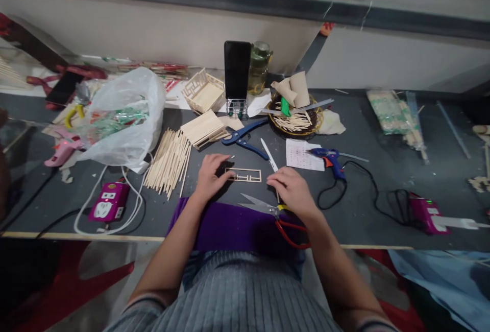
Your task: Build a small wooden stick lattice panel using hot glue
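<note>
A small rectangular frame of thin wooden strips (250,181) lies flat on the table before me, short pieces set inside it. My left hand (212,178) holds its left end, the thumb resting on the strips and the fingers on the far side. Close to the frame's right end, my right hand (293,189) is closed in a pinch; whatever is between the fingertips is too small to make out. Scissors with red handles (293,232) lie below that hand, blades toward the left. A slim white tool (269,154) reaches up from beside the right fingers.
Wooden sticks (168,166) lie left, near a stack of wooden pieces (204,128) and blue cutters (245,135). A blue glue gun (331,161) rests right on printed paper (302,154). Behind stand a phone (236,69) and a basket (319,122). Purple cloth (225,227) covers the near edge.
</note>
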`<control>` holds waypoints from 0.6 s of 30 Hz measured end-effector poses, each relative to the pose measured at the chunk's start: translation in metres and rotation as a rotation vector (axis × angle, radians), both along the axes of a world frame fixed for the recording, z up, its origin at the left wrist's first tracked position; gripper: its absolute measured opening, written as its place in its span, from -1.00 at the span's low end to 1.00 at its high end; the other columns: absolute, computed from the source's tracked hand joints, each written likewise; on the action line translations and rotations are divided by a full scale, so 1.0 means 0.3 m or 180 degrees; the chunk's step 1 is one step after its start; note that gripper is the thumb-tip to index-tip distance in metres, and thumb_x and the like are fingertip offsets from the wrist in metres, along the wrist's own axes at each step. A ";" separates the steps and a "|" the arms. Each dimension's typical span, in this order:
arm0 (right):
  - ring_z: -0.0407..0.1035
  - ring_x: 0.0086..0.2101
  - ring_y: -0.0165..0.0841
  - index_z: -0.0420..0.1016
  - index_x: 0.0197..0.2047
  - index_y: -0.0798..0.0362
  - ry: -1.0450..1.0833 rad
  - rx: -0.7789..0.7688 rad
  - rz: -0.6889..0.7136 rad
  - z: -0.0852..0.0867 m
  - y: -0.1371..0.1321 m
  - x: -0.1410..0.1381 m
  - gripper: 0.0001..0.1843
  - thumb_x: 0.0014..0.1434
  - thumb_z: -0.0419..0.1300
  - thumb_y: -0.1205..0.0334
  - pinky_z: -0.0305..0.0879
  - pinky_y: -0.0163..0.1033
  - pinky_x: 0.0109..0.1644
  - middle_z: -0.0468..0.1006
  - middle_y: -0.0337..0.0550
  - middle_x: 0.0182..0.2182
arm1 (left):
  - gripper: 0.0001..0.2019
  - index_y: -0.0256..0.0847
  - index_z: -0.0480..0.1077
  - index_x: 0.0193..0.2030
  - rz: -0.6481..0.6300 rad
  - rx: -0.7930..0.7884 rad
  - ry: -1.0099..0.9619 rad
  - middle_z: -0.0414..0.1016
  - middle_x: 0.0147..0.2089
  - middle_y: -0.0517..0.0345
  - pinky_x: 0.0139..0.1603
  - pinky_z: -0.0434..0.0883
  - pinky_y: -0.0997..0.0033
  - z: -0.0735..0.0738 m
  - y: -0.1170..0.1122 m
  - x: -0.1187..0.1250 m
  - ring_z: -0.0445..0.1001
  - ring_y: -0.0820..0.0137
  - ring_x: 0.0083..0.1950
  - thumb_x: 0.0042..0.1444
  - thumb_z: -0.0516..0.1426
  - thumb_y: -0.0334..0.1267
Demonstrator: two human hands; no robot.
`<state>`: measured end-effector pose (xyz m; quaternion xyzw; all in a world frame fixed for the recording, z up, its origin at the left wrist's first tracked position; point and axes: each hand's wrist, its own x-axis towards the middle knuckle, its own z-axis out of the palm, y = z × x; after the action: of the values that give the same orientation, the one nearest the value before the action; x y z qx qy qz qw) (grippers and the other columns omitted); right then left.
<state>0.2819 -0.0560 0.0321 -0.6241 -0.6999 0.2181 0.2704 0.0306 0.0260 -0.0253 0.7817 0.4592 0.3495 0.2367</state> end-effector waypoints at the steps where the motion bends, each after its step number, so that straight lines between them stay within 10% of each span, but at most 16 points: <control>1: 0.40 -0.23 -0.27 0.61 -0.27 0.00 -0.0199 -0.0120 0.0107 -0.019 0.012 -0.024 -0.77 0.30 0.11 0.22 0.31 -0.19 -0.11 0.55 -0.10 -0.33 | -0.49 -0.14 0.39 0.13 -0.0219 -0.0014 0.0183 0.50 0.04 -0.03 0.08 0.35 0.13 0.006 -0.003 0.000 0.39 0.16 0.05 0.06 0.31 -0.05; 6: 0.36 -0.15 -0.25 0.61 -0.21 -0.01 -0.0976 -0.0525 0.0426 -0.063 0.073 -0.095 -0.77 0.33 0.10 0.25 0.27 -0.21 -0.09 0.55 -0.09 -0.23 | -0.16 -0.16 0.11 0.38 -0.0755 -0.0242 0.0774 0.48 0.12 -0.09 0.03 0.32 0.13 0.014 -0.010 -0.002 0.35 0.11 0.03 -0.01 0.36 -0.15; 18: 0.35 -0.13 -0.25 0.56 -0.25 0.03 -0.1315 -0.0820 0.0398 -0.084 0.109 -0.134 -0.76 0.35 0.07 0.25 0.22 -0.23 -0.12 0.52 -0.06 -0.23 | -0.34 -0.23 0.07 0.38 -0.0787 -0.0308 0.0968 0.44 -0.04 -0.05 -0.04 0.35 0.17 0.017 -0.023 0.003 0.39 0.15 -0.05 0.18 0.20 -0.22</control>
<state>0.2416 -0.0233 0.0070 -0.6401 -0.7441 0.1896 0.0257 0.0314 0.0190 -0.0202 0.8636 0.4063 0.1732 0.2430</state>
